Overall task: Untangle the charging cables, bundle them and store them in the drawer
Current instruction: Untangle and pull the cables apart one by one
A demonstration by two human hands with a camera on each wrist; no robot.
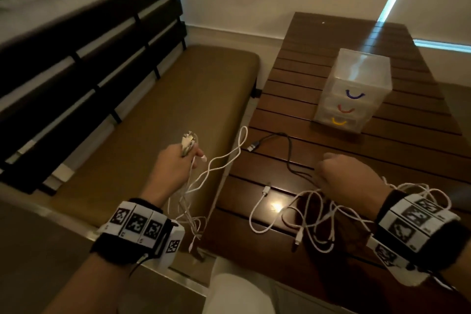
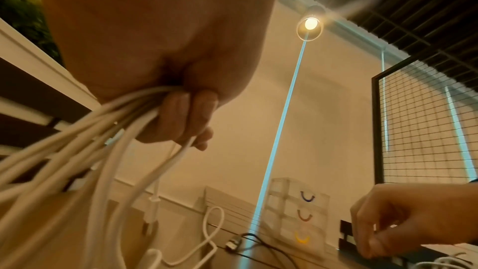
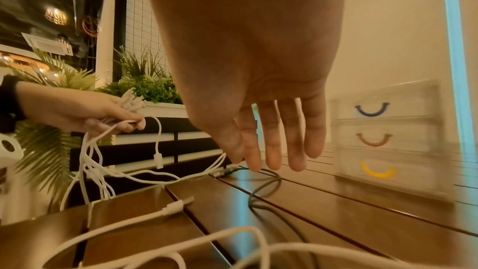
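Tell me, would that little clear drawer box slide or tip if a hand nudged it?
Probably slide. The drawer box looks like thin translucent plastic with nothing visible inside, so likely light. It stands taller than wide on the smooth slatted table, so a high push might tip it.

— What carried everything?

— A dark slatted wooden bench (image 1: 356, 166).

— And what lay on it?

— A clear drawer unit (image 1: 353, 92) stood toward the far side, its three drawers marked blue, red and yellow. Nearer, a black cable (image 1: 288, 150) curved across the slats, its plug close to the left edge. A tangle of white cables (image 1: 313, 222) sprawled at the near end, one plug (image 1: 266, 190) lying apart.
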